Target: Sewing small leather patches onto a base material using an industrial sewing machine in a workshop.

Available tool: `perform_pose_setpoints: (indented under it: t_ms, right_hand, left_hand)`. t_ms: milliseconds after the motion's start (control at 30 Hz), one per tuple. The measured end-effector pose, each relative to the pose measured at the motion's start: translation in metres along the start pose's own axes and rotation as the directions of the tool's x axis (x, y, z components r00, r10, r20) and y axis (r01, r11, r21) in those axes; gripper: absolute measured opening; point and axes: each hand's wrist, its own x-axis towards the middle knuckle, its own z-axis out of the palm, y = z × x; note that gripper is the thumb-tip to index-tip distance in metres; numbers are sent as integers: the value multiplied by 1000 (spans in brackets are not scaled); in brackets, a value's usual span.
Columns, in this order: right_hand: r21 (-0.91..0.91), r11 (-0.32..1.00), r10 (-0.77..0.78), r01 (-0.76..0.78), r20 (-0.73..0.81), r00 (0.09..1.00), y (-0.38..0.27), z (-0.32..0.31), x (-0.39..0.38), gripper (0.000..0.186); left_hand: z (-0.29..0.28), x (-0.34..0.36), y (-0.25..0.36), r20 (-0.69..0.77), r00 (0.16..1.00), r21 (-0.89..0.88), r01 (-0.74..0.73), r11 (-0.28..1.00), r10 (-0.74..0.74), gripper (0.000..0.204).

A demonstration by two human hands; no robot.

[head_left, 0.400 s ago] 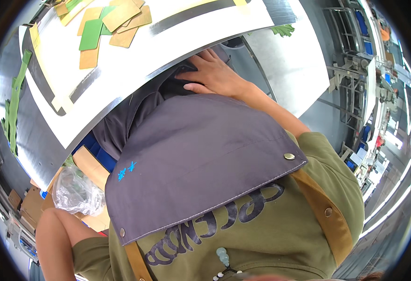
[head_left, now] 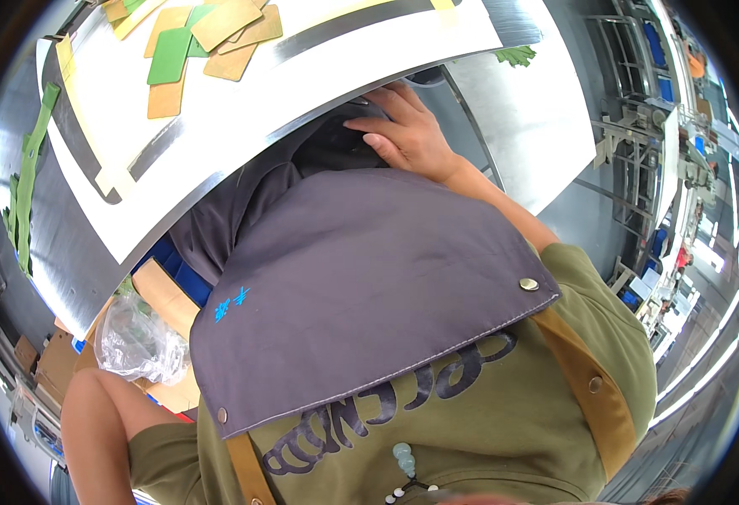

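Currently we are looking down at ourselves, with our right hand (head_left: 407, 130) showing at the upper centre of the frame, close to the near edge of a metal surface (head_left: 56, 261). Its fingers are spreading loosely, and the thumb is standing apart from the finger beside it. The hand is lying over the dark folds of our grey apron (head_left: 369, 244); we cannot tell whether it is pressing on the cloth or hovering just above it. Our left arm (head_left: 96, 421) is bending at the lower left, while the left hand is staying out of sight, so we cannot tell its state.

The apron is filling the middle of the frame, hanging from tan straps (head_left: 592, 379) over an olive shirt (head_left: 521, 412). A pale green pendant (head_left: 402, 459) is hanging at the bottom centre. Across the upper left, a white sheet (head_left: 218, 126) is covering much of the surface, and overlapping gold cards (head_left: 226, 23) and green cards (head_left: 168, 57) are lying on it. A ragged green strip (head_left: 28, 181) is running along the far left. Below the surface, at the lower left, a clear plastic bag (head_left: 138, 337) is sitting beside cardboard (head_left: 166, 290).
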Motion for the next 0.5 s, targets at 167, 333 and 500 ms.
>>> perform_pose_setpoints:
  t_ms: [167, 333, 500]
  right_hand:
    - [17, 999, -31, 32, -50, 998, 3, 0, -1, 25]
    - [19, 999, -35, 36, -3, 999, 4, 2, 1, 25]
    - [-60, 998, -19, 17, -22, 1000, 3, 3, 2, 24]
  left_hand:
    - [2, -4, -5, -20, 1000, -28, 16, 999, -16, 37]
    - [5, -6, -9, -23, 999, -52, 22, 998, -23, 37]
    - [2, -6, -9, -38, 999, -33, 6, 999, -7, 38]
